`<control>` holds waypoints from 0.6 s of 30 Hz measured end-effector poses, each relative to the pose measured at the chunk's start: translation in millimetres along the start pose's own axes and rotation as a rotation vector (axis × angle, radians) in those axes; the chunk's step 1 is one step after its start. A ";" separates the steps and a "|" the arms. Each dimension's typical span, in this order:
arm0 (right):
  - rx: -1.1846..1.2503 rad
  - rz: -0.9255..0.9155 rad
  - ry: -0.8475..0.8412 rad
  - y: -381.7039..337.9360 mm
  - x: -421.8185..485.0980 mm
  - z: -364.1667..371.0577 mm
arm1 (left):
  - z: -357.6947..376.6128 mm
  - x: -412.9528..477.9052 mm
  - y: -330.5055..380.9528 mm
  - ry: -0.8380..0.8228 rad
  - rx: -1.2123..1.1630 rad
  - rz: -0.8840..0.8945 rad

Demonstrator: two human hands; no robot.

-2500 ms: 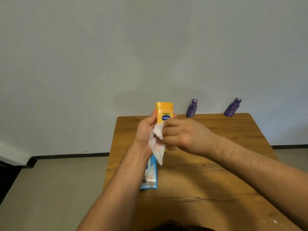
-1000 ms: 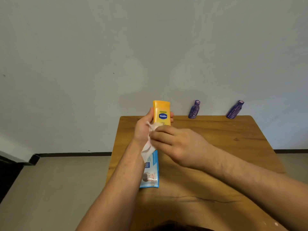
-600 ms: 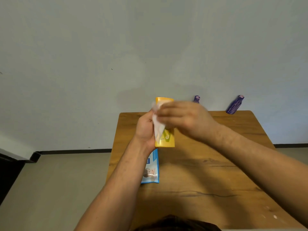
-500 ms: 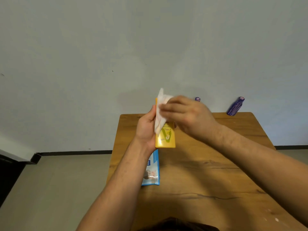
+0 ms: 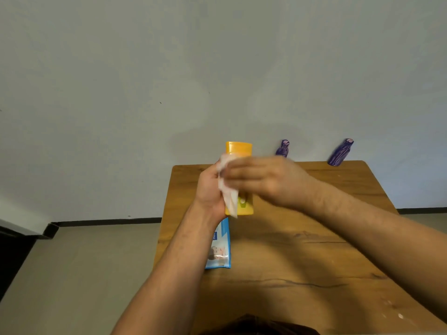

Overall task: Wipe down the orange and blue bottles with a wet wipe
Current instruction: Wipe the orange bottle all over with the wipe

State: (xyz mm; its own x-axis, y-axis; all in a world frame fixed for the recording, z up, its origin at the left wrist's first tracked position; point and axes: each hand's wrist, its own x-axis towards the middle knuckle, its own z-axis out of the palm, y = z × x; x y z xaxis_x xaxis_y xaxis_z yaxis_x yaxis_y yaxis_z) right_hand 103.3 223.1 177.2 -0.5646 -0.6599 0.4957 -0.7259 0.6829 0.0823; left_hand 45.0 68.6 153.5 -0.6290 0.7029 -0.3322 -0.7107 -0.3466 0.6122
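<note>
While the left hand [image 5: 209, 187] grips the orange bottle [image 5: 239, 148] upright above the table [image 5: 302, 250], w/ fingers curled round its left side, the right hand [image 5: 263, 180] holds the wet wipe [image 5: 228, 197] against the bottle's front, approx. at mid-body. R hand is motion-blurred, so exact finger positions are not clear, but the fingers are bent over the wipe. A loose end of the wipe hangs down to the bottle's lower edge. The bottle's top end shows above both hands. One blue bottle [image 5: 282, 148] stands at the far table edge by the wall, just behind the R hand. A second blue bottle [image 5: 340, 152] stands well apart to the right. A blue wipes pack [image 5: 221, 247] lies flat on the table, partly under the L forearm.
</note>
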 end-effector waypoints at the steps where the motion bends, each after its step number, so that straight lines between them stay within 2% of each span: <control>1: -0.021 0.100 0.084 14.2 3.8 -4.9 | 3.3 -1.3 -0.5 0.052 0.009 0.019; 2: -0.047 0.173 0.126 22.1 6.7 -8.4 | 4.6 -0.4 -5.6 0.070 0.014 0.057; 3: -0.064 0.190 0.140 21.2 8.3 -8.1 | 4.7 1.1 -5.5 0.054 -0.044 0.018; 5: -0.031 0.061 0.073 1.0 5.4 2.6 | 0.5 2.8 -2.4 0.015 -0.127 -0.033; 8: 0.032 -0.090 -0.091 -12.6 -5.9 5.6 | -5.1 -1.2 -3.3 0.067 -0.040 -0.109; 10: 0.003 -0.010 -0.035 6.9 -2.1 -1.0 | -3.3 0.1 -7.3 0.067 -0.089 -0.027; 13: -0.142 0.144 0.084 18.4 8.8 -8.6 | -1.2 1.9 -11.3 -0.035 -0.160 -0.013; 14: -0.157 0.135 0.091 11.6 8.4 -5.6 | 2.0 -4.7 -8.3 0.062 -0.084 0.012; 15: -0.143 0.086 0.066 0.1 5.5 -1.3 | -1.0 -5.6 -2.4 0.096 -0.105 -0.042; 16: -0.101 0.014 0.002 -12.9 0.7 3.9 | -4.7 -3.6 -1.1 0.134 -0.067 -0.022; 18: -0.036 -0.094 -0.120 -24.1 -8.8 8.2 | -11.2 0.7 -4.0 -0.007 -0.103 -0.054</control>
State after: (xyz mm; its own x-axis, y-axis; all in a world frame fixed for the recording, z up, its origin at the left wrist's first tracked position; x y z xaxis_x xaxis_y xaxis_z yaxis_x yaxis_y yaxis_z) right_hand 122.5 209.9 163.8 -0.5390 -0.7529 0.3776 -0.7645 0.6255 0.1557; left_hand 43.9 63.5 142.7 -0.5867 0.7263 -0.3580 -0.7725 -0.3694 0.5166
